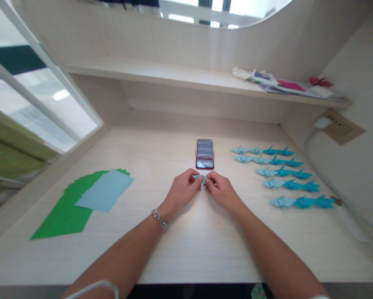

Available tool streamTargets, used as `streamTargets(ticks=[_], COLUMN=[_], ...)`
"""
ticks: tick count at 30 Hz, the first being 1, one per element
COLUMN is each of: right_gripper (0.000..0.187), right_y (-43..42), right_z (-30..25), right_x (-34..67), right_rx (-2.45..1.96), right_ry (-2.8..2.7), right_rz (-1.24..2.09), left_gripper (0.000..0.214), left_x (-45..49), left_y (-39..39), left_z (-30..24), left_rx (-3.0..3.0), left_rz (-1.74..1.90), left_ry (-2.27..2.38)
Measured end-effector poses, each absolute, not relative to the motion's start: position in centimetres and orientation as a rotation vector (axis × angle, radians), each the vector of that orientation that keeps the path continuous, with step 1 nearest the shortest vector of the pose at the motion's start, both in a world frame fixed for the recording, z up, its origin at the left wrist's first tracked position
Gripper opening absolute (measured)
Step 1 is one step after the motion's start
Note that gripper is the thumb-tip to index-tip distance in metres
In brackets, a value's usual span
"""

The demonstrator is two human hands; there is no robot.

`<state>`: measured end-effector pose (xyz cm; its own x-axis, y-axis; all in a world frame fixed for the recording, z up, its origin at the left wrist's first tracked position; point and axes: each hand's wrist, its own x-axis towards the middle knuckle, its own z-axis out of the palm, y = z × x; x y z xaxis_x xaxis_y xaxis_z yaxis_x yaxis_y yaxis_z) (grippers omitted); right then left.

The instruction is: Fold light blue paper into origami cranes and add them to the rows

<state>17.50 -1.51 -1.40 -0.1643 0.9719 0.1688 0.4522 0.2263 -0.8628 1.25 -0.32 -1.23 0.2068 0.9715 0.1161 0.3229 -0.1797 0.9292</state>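
A small piece of light blue folded paper (204, 179) is pinched between my two hands over the middle of the desk; most of it is hidden by the fingers. My left hand (184, 190), with a chain bracelet (159, 218) on its wrist, grips the paper's left side. On the other side, the thumb and fingers of my right hand (222, 191) are closed on it. Just beyond the fingertips lies a phone (205, 162). Several blue origami cranes (282, 202) stand in rows to the right, lighter ones at the left ends.
Left on the desk (186, 249), fanned green paper sheets (62, 211) lie under a light blue sheet (107, 191). A shelf (174, 77) crosses the back, with papers (286, 85) at its right. A white cable (317, 166) hangs from the wall socket (342, 126).
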Motion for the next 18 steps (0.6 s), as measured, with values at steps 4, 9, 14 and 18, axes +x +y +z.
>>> streamTargets(ticks=[4, 9, 14, 18], right_gripper=[0.016, 0.017, 0.021, 0.025], right_y=[-1.5, -1.0, -0.7, -0.9], right_z=[-1.3, -2.1, -2.3, -1.1], right_x=[17.6, 17.6, 17.4, 17.3], right_rx=[-1.328, -1.309, -1.280, -1.192], right_ry=[-1.750, -1.594, -1.406, -1.188], right_rz=[0.901, 1.119, 1.334, 1.534], left_gripper=[0.025, 0.029, 0.028, 0.028], left_x=[1.0, 1.0, 1.3, 1.4], left_y=[-0.3, 0.1, 0.1, 0.0], left_z=[-1.1, -1.3, -1.2, -0.7], left_rx=[1.702, 1.555, 1.503, 1.354], left_rz=[0.872, 0.810, 0.833, 0.867], left_ry=[1.230, 1.078, 1.031, 0.964])
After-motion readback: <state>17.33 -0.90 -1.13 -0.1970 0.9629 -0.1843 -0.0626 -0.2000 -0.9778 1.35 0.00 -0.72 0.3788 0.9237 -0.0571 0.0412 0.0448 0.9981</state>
